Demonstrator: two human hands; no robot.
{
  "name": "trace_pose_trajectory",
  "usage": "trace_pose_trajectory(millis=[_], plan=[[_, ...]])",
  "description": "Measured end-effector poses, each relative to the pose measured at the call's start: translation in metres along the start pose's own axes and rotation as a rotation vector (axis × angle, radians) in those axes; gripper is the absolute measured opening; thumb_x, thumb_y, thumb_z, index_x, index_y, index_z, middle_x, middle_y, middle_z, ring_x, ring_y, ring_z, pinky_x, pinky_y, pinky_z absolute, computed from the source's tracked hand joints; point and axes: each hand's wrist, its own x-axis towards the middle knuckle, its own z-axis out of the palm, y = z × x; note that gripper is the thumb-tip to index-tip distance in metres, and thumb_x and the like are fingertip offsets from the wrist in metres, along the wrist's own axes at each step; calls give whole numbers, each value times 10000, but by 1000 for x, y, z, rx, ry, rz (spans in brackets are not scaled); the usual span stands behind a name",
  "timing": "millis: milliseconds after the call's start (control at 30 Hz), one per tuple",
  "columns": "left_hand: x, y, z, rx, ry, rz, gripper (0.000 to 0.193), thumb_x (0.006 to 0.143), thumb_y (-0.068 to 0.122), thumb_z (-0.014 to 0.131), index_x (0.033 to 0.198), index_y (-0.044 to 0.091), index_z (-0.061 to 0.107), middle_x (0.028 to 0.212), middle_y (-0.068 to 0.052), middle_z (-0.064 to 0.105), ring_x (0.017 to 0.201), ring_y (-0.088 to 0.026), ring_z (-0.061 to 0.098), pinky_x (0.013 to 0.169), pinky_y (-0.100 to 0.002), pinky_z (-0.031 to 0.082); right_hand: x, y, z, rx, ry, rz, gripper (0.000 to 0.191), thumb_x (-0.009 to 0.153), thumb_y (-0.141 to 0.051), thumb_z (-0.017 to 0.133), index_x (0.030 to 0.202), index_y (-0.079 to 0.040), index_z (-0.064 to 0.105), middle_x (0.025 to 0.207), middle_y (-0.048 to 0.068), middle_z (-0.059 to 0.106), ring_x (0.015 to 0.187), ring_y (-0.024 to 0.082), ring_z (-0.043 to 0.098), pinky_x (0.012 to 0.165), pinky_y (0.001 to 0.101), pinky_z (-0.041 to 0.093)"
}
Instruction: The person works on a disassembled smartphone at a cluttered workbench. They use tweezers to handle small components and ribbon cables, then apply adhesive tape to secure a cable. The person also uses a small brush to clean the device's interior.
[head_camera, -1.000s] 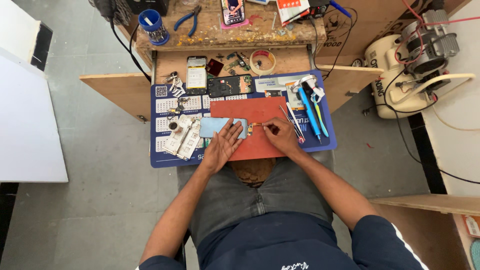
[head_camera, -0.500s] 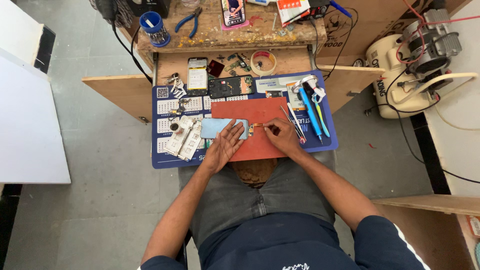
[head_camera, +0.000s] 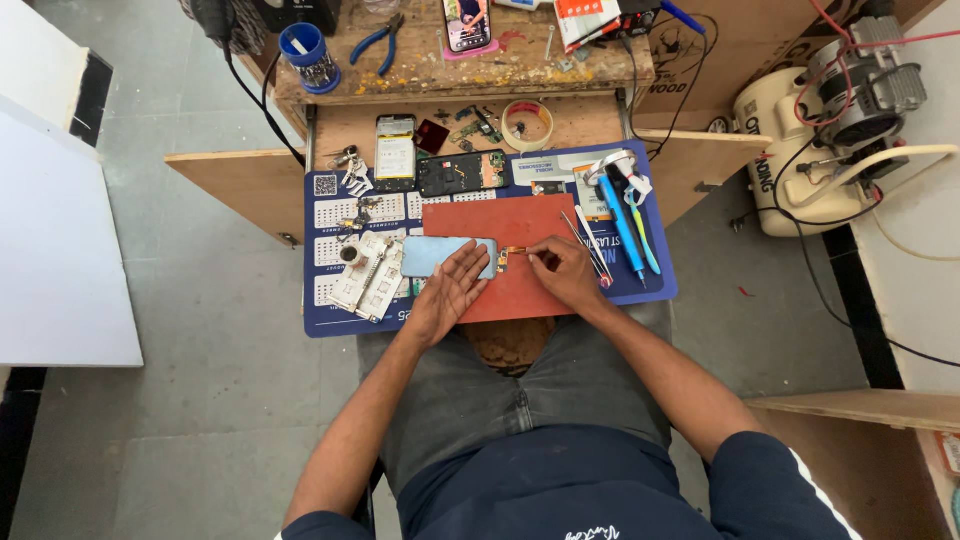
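The left hand (head_camera: 452, 290) lies flat, fingers spread, on the phone panel (head_camera: 432, 256), at the left edge of the red mat (head_camera: 510, 220). The right hand (head_camera: 565, 272) pinches closed on a small flex part (head_camera: 512, 253) just right of the panel; its fingertips hide the part's detail and any tool.

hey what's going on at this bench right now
A person sits at a small workbench with a phone taken apart. The left hand lies flat on a pale blue phone panel, pinning it to the red mat. The right hand pinches something small at the panel's right edge, by a small orange flex strip; what it pinches is too small to tell. Blue-handled tools and a circuit board lie on the blue mat.
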Motion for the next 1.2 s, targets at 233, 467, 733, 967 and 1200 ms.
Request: trace_pose_trajectory(millis=[233,467,733,967,1200], plan=[[-1,5,4,10,-5,-2,852,1041,615,392,1642,52,173,1723,-140,194,1608,-269,177,1285,-439,204,0,1,1,9,7,15,87,881,-70,755,958,-30,747,874,73,739,695,139,698,613,278,546],[-3,50,62,-136,-116,116,1007,974,691,515,1662,61,135,1738,-185,164,1622,-310,170,1299,-427,205,-1,4,2,-10,45,-59,103,880,-53,766,980,-32,753,919,89,755,758,160,717,681,283,566],[15,77,21,-201,130,370,898,1025,643,478,1665,81,192,1726,-169,263,1603,-283,271,1301,-426,265,-2,2,1,27,18,-11,83,893,-23,760,975,-27,757,900,82,750,742,142,716,643,265,554],[12,68,-53,-341,372,447,769,1025,591,444,1590,87,308,1621,-139,398,1513,-265,378,1244,-413,328,-1,2,2,52,21,-20,79,890,-16,769,966,-19,748,875,78,744,708,129,705,616,253,542],[43,86,-53,-384,360,483,804,1017,603,454,1589,55,312,1610,-166,410,1504,-284,395,1247,-406,328,-2,7,1,48,14,-6,97,883,-15,763,980,-23,755,888,83,738,733,131,708,632,260,549]])
